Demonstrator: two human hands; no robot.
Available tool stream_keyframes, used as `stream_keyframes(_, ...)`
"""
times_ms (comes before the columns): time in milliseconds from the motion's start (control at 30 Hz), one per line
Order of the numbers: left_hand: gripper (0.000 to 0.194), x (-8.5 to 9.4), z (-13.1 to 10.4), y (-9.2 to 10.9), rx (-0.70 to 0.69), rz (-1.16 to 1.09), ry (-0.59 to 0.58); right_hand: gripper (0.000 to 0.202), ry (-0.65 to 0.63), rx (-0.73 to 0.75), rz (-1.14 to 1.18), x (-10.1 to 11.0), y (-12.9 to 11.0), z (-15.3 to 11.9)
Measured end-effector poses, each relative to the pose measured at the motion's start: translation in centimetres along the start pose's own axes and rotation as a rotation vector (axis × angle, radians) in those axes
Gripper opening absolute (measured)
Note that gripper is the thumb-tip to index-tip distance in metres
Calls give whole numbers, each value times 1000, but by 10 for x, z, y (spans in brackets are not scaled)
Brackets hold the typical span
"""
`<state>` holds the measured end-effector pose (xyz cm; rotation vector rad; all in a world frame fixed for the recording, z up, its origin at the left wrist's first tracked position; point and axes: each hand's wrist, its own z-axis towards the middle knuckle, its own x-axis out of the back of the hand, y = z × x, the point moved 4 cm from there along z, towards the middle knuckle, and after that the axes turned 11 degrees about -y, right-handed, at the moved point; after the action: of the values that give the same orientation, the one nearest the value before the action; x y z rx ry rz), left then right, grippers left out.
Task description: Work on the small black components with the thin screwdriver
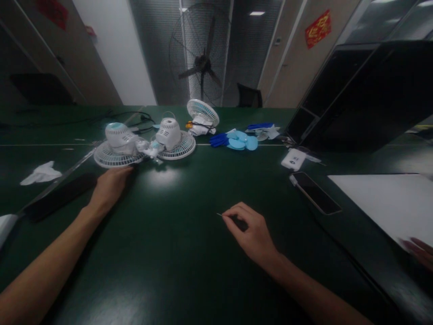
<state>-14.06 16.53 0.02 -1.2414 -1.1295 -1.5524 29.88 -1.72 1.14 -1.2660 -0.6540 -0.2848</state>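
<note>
My right hand [248, 228] is closed around a small screwdriver [241, 223] with a dark handle, its thin metal tip pointing left over the green table [176, 271]. At the left, my left hand [113, 183] reaches to the near edge of a white fan head [118, 140] lying grille-down; its fingertips are hidden there, so its grip is unclear. Just right of that fan, a second white fan head [169, 135] also lies grille-down, with crumpled clear plastic [149, 149] between the two. Behind them a third fan [203, 117] rests tilted, a dark cord round its base.
Light blue fan blades [241, 141] lie by blue material [219, 139]. A phone [316, 193], a white box [293, 159] and a white sheet [389, 198] are at right, near another person's hand [419, 253]. A dark long object [61, 196] and white tissue [41, 173] lie left.
</note>
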Motion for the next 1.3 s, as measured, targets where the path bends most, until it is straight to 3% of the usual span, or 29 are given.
stream_keyframes(300, 64, 5, -3, 21, -36, 126, -87, 12, -23, 2, 14, -1, 2, 0)
stream_keyframes(567, 57, 6, -5, 28, -6, 91, -109, 12, 2, 6, -38, -1, 0, 0)
stream_keyframes(1000, 43, 5, -1, 21, -2, 52, 4, 11, -4, -3, -43, 0, -3, 1)
stream_keyframes(1300, 48, 7, -4, 34, -18, 131, -62, 11, -33, -9, -10, -1, 0, 0)
